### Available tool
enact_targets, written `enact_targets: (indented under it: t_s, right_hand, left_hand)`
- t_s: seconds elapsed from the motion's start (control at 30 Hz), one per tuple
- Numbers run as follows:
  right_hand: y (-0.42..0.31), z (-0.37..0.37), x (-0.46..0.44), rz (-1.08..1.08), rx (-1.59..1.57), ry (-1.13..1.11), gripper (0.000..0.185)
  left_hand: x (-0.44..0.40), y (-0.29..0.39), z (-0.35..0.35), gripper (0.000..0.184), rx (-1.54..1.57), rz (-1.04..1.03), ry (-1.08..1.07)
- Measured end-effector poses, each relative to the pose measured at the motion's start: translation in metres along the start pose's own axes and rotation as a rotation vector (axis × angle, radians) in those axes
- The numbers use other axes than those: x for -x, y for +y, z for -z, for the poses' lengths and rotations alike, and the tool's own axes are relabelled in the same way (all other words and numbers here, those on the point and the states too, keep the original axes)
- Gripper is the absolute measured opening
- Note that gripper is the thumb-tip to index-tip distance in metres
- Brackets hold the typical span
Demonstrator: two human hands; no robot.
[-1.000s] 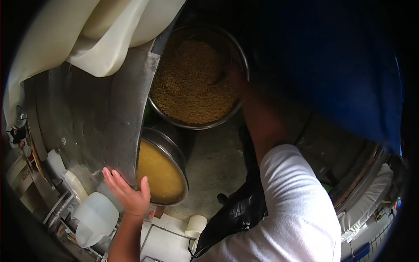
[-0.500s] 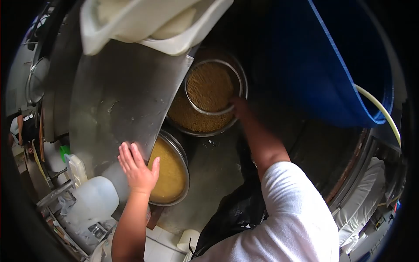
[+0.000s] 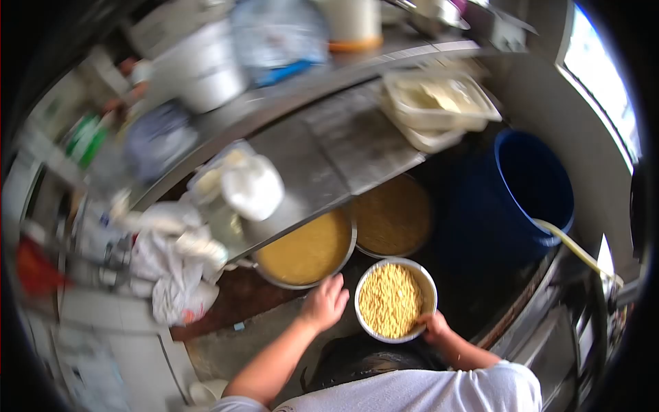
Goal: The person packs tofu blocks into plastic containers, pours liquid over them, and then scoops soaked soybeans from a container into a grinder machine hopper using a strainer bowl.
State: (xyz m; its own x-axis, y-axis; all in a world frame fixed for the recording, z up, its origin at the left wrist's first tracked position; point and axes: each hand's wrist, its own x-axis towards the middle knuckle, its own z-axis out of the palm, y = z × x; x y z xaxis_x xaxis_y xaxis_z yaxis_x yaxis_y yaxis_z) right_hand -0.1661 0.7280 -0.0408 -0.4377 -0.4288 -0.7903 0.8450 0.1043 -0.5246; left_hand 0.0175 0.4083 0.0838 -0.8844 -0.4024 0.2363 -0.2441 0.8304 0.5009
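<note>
A round metal bowl (image 3: pixel 360 319) hangs in front of my body, filled with pale yellow beans (image 3: pixel 390 301) that look like soybeans. My right hand (image 3: pixel 432 327) grips its right rim. My left hand (image 3: pixel 325 304) is open just left of the bowl, fingers stretched out and apart from it. Beyond my left fingers stands a wide metal basin (image 3: pixel 288 283) of yellow contents, partly under the steel counter. A second large basin (image 3: pixel 427 230) holding brownish beans sits in shadow to its right.
A steel counter (image 3: pixel 288 161) overhangs both basins, with white plastic tubs (image 3: pixel 439 103) at its far end and a white jug (image 3: pixel 252 189) nearer. At right stands a blue barrel (image 3: pixel 473 199) with a pale hose (image 3: pixel 580 250). White bags (image 3: pixel 171 275) hang at left.
My right hand has lifted the bowl, full of beans, out of the rear basin and towards my body. My left hand has left the counter. The view has swung round and shows more counter.
</note>
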Motion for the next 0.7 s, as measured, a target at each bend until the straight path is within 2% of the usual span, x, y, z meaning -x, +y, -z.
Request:
enact_targets:
  t_s: [0.07, 0.1, 0.13, 0.2, 0.27, 0.3, 0.37, 0.4, 0.47, 0.5, 0.57, 0.63, 0.67, 0.7]
  right_hand:
    - [0.045, -0.011, 0.016, 0.014, 0.07, -0.213, 0.057]
    - [0.059, -0.031, 0.034, -0.033, 0.074, -0.219, 0.053]
    - [0.079, -0.039, 0.034, -0.072, 0.189, -0.177, 0.048]
    - [0.103, -0.081, 0.056, -0.132, 0.267, -0.271, 0.047]
    - [0.132, -0.132, 0.084, -0.156, 0.318, -0.415, 0.052]
    - [0.15, -0.154, 0.098, -0.159, 0.349, -0.487, 0.056]
    - [0.183, -0.203, 0.123, -0.191, 0.392, -0.581, 0.061]
    - [0.196, -0.227, 0.141, -0.179, 0.487, -0.595, 0.061]
    - [0.212, -0.306, 0.18, -0.209, 0.592, -0.579, 0.061]
    - [0.227, -0.336, 0.194, -0.209, 0.627, -0.643, 0.06]
    - [0.262, -0.383, 0.23, -0.233, 0.707, -0.762, 0.059]
    - [0.309, -0.422, 0.247, -0.254, 0.797, -0.886, 0.061]
    - [0.329, -0.441, 0.252, -0.255, 0.836, -0.914, 0.06]
    - [0.356, -0.464, 0.263, -0.266, 0.871, -0.947, 0.06]
  left_hand:
    - [0.13, 0.025, 0.04, 0.031, 0.027, 0.246, 0.036]
    - [0.203, 0.019, 0.043, 0.027, 0.045, 0.326, 0.147]
    - [0.267, 0.024, 0.068, 0.025, 0.022, 0.507, 0.11]
    - [0.404, 0.033, 0.095, 0.022, -0.077, 0.807, 0.199]
    - [0.525, 0.061, 0.134, 0.023, -0.266, 0.951, 0.401]
    - [0.573, 0.083, 0.159, 0.023, -0.298, 1.151, 0.433]
    - [0.657, 0.113, 0.183, 0.025, -0.416, 1.385, 0.597]
    - [0.678, 0.128, 0.191, 0.025, -0.42, 1.419, 0.626]
    - [0.692, 0.131, 0.254, 0.024, -0.39, 1.531, 0.921]
    - [0.698, 0.132, 0.266, 0.024, -0.397, 1.558, 0.93]
    - [0.705, 0.137, 0.259, 0.025, -0.356, 1.44, 1.095]
    - [0.721, 0.135, 0.245, 0.031, -0.761, 1.22, 0.846]
    - [0.72, 0.14, 0.245, 0.031, -0.761, 1.257, 0.842]
    - [0.721, 0.143, 0.257, 0.033, -0.537, 1.245, 0.818]
